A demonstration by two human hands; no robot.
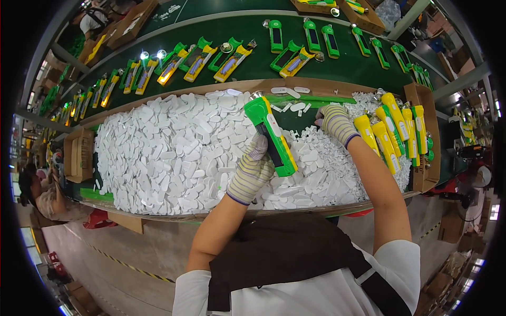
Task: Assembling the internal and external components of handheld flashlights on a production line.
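Flashlight (271,137): gripped by left hand (252,176), closed round its lower body.
Right hand (334,122): fingers curled, picking among white plastic pieces (168,152); whether it holds one, cannot tell.
Advice: keep the flashlight steady; pick one piece cleanly.

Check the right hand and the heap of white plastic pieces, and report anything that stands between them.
Nothing visible does. The right hand, gloved, lies directly on the far side of the heap of white plastic pieces, fingers down among them. The green flashlight that the left hand holds is off to the side, not in between.
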